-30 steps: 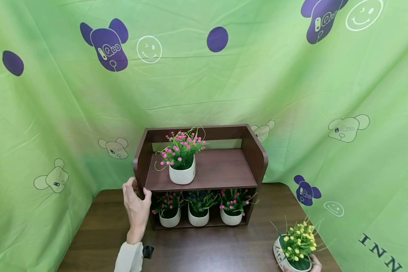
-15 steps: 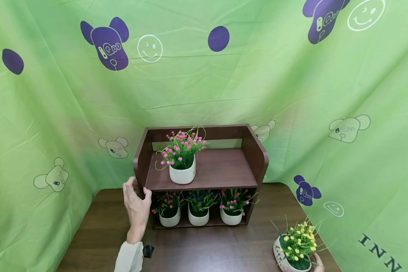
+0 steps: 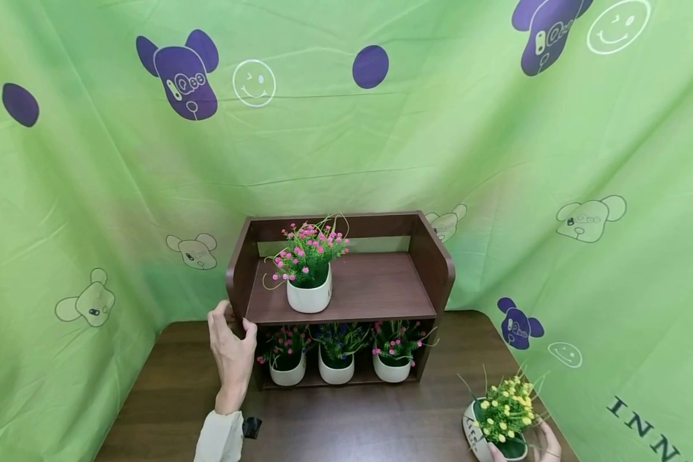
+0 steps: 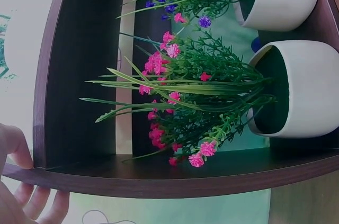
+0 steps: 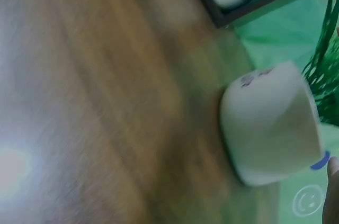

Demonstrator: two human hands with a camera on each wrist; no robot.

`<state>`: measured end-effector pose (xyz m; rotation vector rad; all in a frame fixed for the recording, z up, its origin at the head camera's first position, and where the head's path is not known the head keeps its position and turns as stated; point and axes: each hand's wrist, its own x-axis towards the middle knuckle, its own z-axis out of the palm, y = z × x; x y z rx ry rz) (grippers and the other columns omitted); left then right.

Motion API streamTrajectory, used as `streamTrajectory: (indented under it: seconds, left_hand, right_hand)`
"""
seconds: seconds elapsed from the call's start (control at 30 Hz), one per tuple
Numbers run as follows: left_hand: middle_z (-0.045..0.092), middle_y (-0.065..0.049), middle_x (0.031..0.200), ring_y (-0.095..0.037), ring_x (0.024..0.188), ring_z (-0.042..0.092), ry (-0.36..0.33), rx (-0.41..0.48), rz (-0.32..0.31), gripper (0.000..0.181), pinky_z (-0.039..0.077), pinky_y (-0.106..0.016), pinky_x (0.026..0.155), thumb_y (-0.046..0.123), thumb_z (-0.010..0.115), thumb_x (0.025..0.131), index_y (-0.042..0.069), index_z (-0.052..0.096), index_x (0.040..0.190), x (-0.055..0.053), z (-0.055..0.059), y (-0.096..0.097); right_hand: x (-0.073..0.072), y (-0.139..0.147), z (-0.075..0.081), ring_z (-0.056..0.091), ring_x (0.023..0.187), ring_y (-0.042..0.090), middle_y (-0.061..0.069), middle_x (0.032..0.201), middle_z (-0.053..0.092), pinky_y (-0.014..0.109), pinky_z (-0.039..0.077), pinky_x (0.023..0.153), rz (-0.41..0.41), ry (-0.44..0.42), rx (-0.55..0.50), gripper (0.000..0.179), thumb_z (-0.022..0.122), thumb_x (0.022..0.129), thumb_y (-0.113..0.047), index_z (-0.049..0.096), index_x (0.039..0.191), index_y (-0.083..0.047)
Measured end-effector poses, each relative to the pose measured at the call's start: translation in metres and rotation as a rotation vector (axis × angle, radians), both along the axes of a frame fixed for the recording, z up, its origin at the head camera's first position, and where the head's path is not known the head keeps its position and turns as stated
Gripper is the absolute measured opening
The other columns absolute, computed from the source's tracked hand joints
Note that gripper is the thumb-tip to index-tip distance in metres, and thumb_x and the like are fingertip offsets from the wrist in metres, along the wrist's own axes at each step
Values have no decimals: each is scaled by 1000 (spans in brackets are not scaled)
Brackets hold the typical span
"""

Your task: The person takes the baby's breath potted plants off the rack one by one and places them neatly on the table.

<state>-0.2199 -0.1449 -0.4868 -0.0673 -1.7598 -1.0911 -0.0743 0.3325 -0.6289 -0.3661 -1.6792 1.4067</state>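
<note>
My left hand grips the left side panel of a dark brown two-tier shelf; in the left wrist view the thumb lies on one side of the panel and the fingers on the other. At the table's right, a white pot of yellow flowers stands near my right hand. Its fingers are spread around the pot's right and near sides. The right wrist view has one fingertip a little apart from the white pot; most of that hand is out of frame.
On the upper tier, left of its middle, stands a pot of pink flowers. The lower tier holds two pink-flowered pots with a blue-flowered pot between them. A green printed curtain surrounds the brown table.
My right hand's fingers have shifted outward from the yellow-flowered pot's rim, and more of the hand shows. The pot stays in place. The left hand and shelf have not moved.
</note>
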Motion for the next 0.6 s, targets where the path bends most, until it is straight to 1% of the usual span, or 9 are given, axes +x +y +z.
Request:
streamTrajectory:
  seconds: [0.07,0.1,0.17,0.2,0.27,0.37,0.5,0.57,0.6]
  left_hand:
    - [54,-24,102,-33,92,56,0,-4,3,52,42,-26,82,-12,64,81,-3,55,131,0,0,0]
    - [54,-24,102,-33,93,56,-1,-5,4,52,42,-26,82,-12,64,81,-3,55,131,-1,0,0]
    - [54,-24,102,-33,92,56,-1,-4,5,51,42,-25,82,-12,64,81,-2,55,131,-1,0,0]
    - [55,-24,102,-33,92,56,0,-3,5,51,42,-25,82,-12,64,81,-3,55,131,-1,1,0]
    - [55,-23,102,-33,92,56,4,-3,9,52,42,-26,82,-12,64,81,-2,55,131,0,1,0]
    - [54,-24,102,-33,92,56,-2,1,4,52,42,-26,82,-12,64,81,-2,55,131,0,2,1]
    - [55,-24,102,-33,92,56,2,2,6,52,42,-28,82,-12,64,81,-2,55,131,1,2,1]
    - [55,-23,101,-33,92,56,8,-1,8,53,42,-28,82,-13,64,80,-2,56,131,1,2,1]
    - [55,-23,101,-33,91,56,10,-2,9,53,42,-28,81,-13,64,80,-2,56,131,1,2,1]
  right_hand:
    - [4,-10,9,49,124,1,-18,133,49,6,37,97,-16,-4,8,103,75,61,28,44,155,-4]
    - [5,-12,13,47,129,3,-17,136,48,7,34,102,-8,-9,-18,104,75,63,28,42,156,-4]
    - [6,-13,17,41,137,6,-16,143,43,10,27,111,-52,-69,33,109,79,63,23,39,159,-9]
    - [6,-13,19,38,140,7,-15,145,41,13,25,114,-67,-83,52,111,80,62,22,38,160,-9]
    - [4,-11,26,39,140,9,-13,147,42,20,24,119,-80,-74,74,114,82,59,21,39,161,-7]
    - [4,-8,39,39,139,7,-4,152,43,21,25,120,-104,-95,143,116,86,57,17,41,161,-8]
    - [6,-10,62,34,140,3,14,156,41,24,19,122,-52,-148,222,120,88,57,12,38,163,-12]
    - [6,-13,73,31,140,0,15,159,40,25,17,123,-17,-166,273,121,89,57,10,37,164,-12]
    - [5,-14,78,31,140,0,12,159,40,25,18,122,9,-156,293,121,89,56,10,37,164,-11]
